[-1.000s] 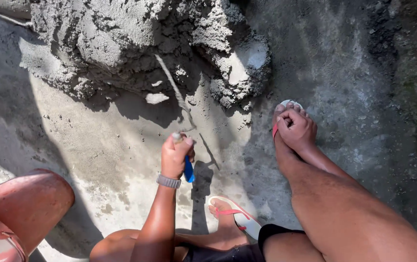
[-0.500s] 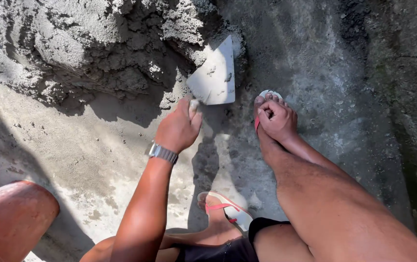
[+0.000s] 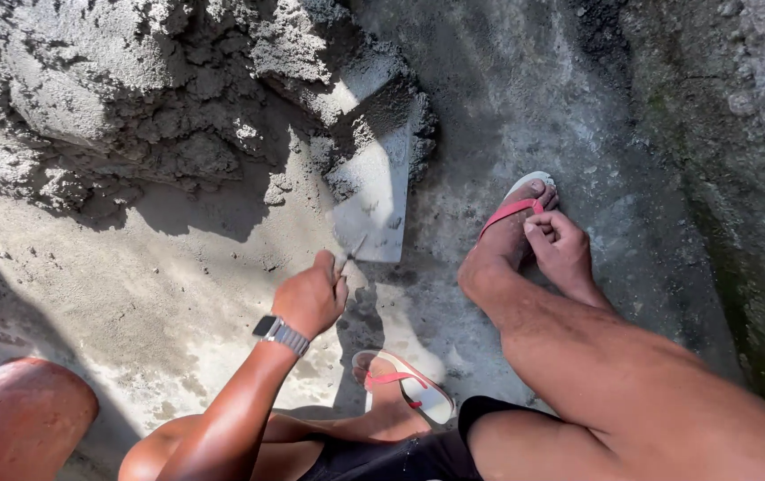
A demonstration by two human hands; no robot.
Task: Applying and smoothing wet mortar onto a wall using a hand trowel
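Trowel [image 3: 372, 191]: flat steel blade, lying nearly flat on the concrete floor [image 3: 525, 116], far edge pushed into the near edge of the wet mortar heap [image 3: 124, 98], which fills the upper left of the floor. A clump of grey mortar sits on the far end of the blade; the near end is bare and sunlit. Left hand [image 3: 309, 298]: closed in a fist around the trowel handle, which is almost wholly hidden inside the grip; only the thin metal shank shows between fist and blade. A wristwatch [image 3: 279, 333] with a metal band sits on that wrist. Right hand [image 3: 562, 252]: fingers curled, resting against the right foot by the red strap of a flip-flop [image 3: 518, 198]; whether it pinches the strap or only touches it cannot be told. A second flip-flop [image 3: 407, 385], same red strap, is under the left foot toward the near edge of the floor. A rounded reddish-brown vessel [image 3: 17, 419] sits at the near left corner. Risk, as judged: the load lies far out on the blade, so a tilt on lifting would spill it; the squat on thin sandals beside wet mortar invites a slip.
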